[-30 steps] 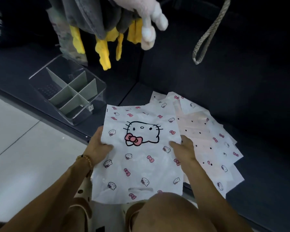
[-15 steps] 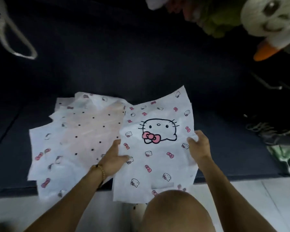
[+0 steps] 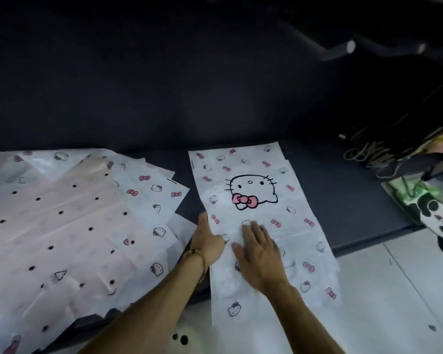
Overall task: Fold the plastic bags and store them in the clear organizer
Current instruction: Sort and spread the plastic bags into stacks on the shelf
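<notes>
Dark mat, bag lengthwise away.

The pile of bags ran off the frame's left and lower-left edges. A panda-print item was cut by the right edge. Objects at upper right were blurred beyond identification.

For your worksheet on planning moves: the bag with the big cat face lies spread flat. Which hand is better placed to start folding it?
Probably the left hand: it sits at the bag's left edge, ready to lift it. The right hand lies flat mid-bag, suited to holding it down.
</notes>
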A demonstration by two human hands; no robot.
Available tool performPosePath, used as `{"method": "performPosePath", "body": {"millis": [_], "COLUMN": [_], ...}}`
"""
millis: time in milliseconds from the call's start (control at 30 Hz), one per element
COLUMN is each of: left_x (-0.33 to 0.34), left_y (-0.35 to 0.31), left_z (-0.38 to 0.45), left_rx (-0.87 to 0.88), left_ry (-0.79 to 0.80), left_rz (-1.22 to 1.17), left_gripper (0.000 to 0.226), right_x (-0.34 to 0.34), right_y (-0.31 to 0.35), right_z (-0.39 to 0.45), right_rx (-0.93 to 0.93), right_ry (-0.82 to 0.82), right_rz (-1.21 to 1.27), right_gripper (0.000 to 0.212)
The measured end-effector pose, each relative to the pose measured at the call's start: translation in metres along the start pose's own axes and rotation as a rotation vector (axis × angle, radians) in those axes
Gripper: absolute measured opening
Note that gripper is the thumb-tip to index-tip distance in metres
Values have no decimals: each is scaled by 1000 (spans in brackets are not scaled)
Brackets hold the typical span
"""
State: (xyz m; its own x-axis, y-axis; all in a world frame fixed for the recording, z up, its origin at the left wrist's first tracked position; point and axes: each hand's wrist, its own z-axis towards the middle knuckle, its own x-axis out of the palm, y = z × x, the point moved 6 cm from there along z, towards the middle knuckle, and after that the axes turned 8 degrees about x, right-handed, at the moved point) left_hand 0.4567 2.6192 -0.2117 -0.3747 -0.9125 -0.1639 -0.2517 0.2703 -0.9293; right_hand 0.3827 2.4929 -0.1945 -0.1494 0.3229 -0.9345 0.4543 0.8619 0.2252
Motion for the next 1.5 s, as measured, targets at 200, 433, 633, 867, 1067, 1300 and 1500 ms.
{"method": "performPosePath", "body": {"millis": [200, 433, 633, 867, 1067, 1300, 1500], "left_x": [39, 29, -59, -217, -313, -335, -331], "left_y": [-24, -17, 7, 48, 88, 111, 103], "left_z": [39, 27, -45, -157, -202, -207, -201], "left_rx": [53, 47, 98, 82, -81, -148, -138], "left_ry": [-3, -41, -246, -561, -740, -673, -660], "left_rz": [8, -57, -226, -147, -18, -94, -109], "left_gripper": [47, 32, 20, 19, 20, 24, 12], "right_x": [-11, -35, -37, -1, 48, 90, 70], "right_y": [-35, -32, 23, 149, 270, 315, 314], "right_z": [48, 51, 8, -27, -41, -50, -51], "right_rx": [-10, 0, 118, -22, -428, -669, -580], "right_ry": [29, -79, -171, 13, 168, 96, 88], "right_rz": [-11, 180, 701, 893, 366, -29, 164], "right_gripper": [63, 47, 32, 17, 53, 38, 27]}}
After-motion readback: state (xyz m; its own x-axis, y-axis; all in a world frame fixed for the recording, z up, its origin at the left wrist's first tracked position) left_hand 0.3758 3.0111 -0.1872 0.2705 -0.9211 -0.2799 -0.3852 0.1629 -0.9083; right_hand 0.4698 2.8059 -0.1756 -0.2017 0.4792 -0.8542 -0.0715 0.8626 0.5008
